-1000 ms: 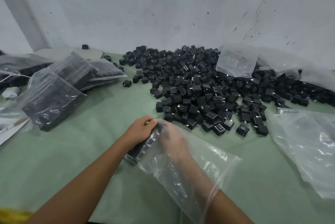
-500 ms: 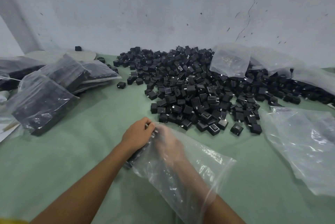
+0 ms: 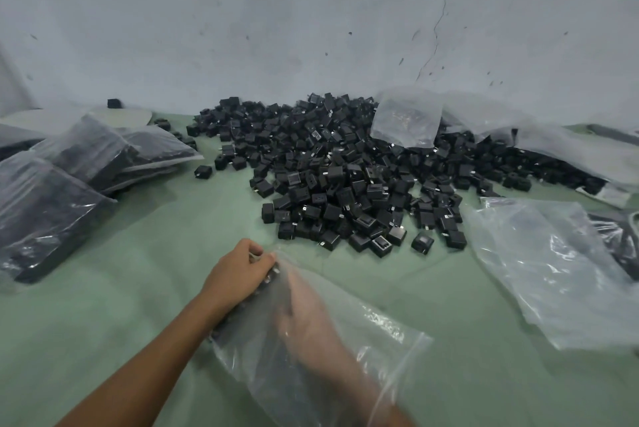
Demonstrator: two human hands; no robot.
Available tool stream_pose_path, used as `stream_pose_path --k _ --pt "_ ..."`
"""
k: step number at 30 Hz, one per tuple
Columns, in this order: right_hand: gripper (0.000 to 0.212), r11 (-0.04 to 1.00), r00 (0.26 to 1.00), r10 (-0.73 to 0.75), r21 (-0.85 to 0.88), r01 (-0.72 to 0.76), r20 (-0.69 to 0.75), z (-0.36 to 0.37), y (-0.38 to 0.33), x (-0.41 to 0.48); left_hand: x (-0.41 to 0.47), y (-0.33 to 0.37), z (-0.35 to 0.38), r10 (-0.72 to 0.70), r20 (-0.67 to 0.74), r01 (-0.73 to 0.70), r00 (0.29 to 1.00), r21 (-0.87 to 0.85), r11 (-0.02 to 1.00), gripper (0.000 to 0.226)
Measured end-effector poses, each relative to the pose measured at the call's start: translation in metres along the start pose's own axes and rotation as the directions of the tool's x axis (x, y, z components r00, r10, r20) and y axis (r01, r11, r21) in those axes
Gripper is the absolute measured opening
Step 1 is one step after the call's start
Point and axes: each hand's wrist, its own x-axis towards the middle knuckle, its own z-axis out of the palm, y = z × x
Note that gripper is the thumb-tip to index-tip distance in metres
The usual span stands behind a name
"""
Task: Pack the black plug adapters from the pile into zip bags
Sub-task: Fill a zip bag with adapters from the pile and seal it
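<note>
A big pile of black plug adapters lies on the green table by the wall. In front of it my left hand grips the far end of a clear zip bag from outside, fingers curled over a dark row of adapters in the bag. My right hand is inside the bag, seen blurred through the plastic, next to that row. The way its fingers lie is hidden by blur and plastic.
Filled bags of adapters are stacked at the left. Empty clear bags lie at the right, and another rests on the pile's back. A grey wall closes off the far side.
My left hand keeps its grip on the bag's end. The right hand has slid a little back toward me inside the bag.
</note>
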Motion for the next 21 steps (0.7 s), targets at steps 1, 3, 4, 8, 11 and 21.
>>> stream_pose_path --k 1,3,4,8,11,21 --pt "0.057 0.995 0.994 -0.103 -0.006 0.103 -0.039 0.003 0.005 -0.017 0.001 -0.001 0.000 0.002 0.001 -0.002 1.000 0.001 1.000 0.028" --pt "0.054 0.974 0.987 -0.130 0.199 0.109 0.095 -0.027 0.021 -0.056 0.002 -0.003 0.000 0.012 0.000 -0.012 1.000 0.001 1.000 0.030" --pt "0.050 0.964 0.974 -0.129 0.252 0.080 0.187 -0.038 0.044 -0.078 0.003 -0.004 0.001 0.013 0.005 -0.013 1.000 -0.009 1.000 0.030" --pt "0.031 0.822 0.835 -0.315 0.570 0.003 0.451 -0.127 0.091 -0.128 0.004 -0.005 0.002 0.015 0.024 -0.015 1.000 -0.016 1.000 0.029" --pt "0.030 0.695 0.955 -0.189 0.718 -0.036 0.231 -0.171 0.108 -0.130 0.003 -0.005 0.001 0.014 0.020 -0.013 1.000 -0.033 0.999 0.032" --pt "0.012 0.953 0.941 0.270 -0.081 -0.292 -0.206 -0.070 0.157 0.047 -0.002 -0.003 0.000 0.020 0.021 -0.018 1.000 -0.082 0.996 0.033"
